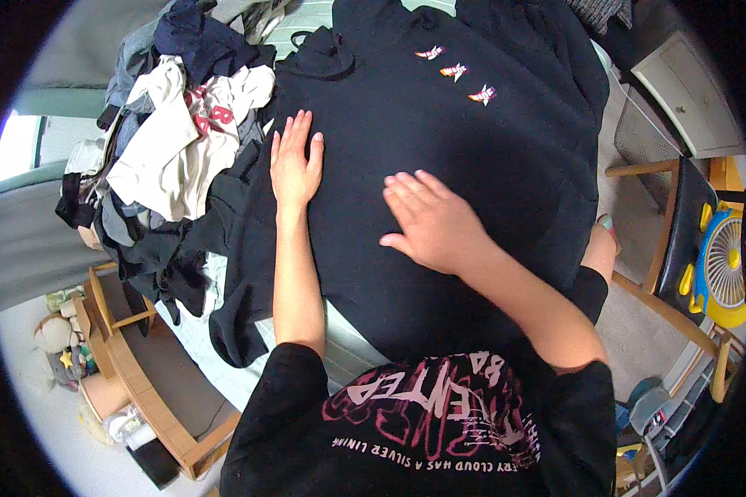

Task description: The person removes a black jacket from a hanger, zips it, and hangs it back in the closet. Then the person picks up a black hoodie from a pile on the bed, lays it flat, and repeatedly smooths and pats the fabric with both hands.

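Observation:
A large black hooded sweatshirt lies spread before me on a pale green striped cover, with three small coloured prints at its upper right. Palm down, my left hand rests on its left part, fingers nearly together and holding nothing. My right hand is over the middle of the garment, palm down, with the thumb apart and nothing held; whether it touches the cloth I cannot tell. A white garment with red lettering lies on the heap just left of my left hand. Black sleeve cloth hangs in folds below that heap.
The heap of clothes includes a dark navy garment. Right of the sweatshirt are a wooden chair with a black seat, a blue and yellow fan and a white cabinet. A wooden desk stands at the lower left.

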Action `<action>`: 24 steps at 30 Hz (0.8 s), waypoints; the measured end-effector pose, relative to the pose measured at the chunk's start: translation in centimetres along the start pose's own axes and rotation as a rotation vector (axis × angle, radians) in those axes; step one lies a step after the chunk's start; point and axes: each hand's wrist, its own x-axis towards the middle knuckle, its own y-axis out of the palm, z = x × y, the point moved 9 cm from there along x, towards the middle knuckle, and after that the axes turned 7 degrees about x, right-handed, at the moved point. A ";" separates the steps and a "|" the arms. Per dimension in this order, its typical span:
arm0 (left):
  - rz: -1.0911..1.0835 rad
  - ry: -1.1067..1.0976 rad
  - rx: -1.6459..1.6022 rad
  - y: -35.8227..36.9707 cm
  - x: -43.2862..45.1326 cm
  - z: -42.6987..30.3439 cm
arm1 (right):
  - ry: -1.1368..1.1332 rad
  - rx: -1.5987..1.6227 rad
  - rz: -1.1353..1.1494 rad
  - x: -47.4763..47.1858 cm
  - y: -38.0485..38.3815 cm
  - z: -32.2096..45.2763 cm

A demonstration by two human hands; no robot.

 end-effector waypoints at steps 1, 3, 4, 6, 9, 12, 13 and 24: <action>-0.003 -0.003 -0.007 0.0 -0.2 -0.1 | 0.033 -0.003 0.056 -1.1 -1.2 -0.7; 0.001 0.002 0.010 0.4 0.1 -0.2 | 0.012 -0.093 0.090 -3.1 -3.0 -1.6; 0.000 -0.009 -0.001 0.4 0.0 0.0 | 0.038 -0.104 0.109 -4.0 -3.6 -1.7; -0.002 -0.021 -0.009 -0.1 -0.1 0.1 | 0.089 -0.101 0.120 -4.6 -4.4 -1.7; -0.044 0.008 0.049 -1.5 -0.6 -0.2 | 0.130 -0.044 0.112 -4.7 -5.3 0.4; -0.087 0.095 -0.148 -4.6 -2.5 -6.1 | -0.011 0.148 0.077 -4.8 -3.1 5.0; -0.024 0.118 -0.282 -4.4 -3.5 -8.8 | -0.048 0.157 0.085 -5.1 -1.9 5.8; 0.210 0.056 -0.017 -1.3 -11.5 -11.6 | 0.082 -0.141 0.107 -6.3 -6.0 -4.9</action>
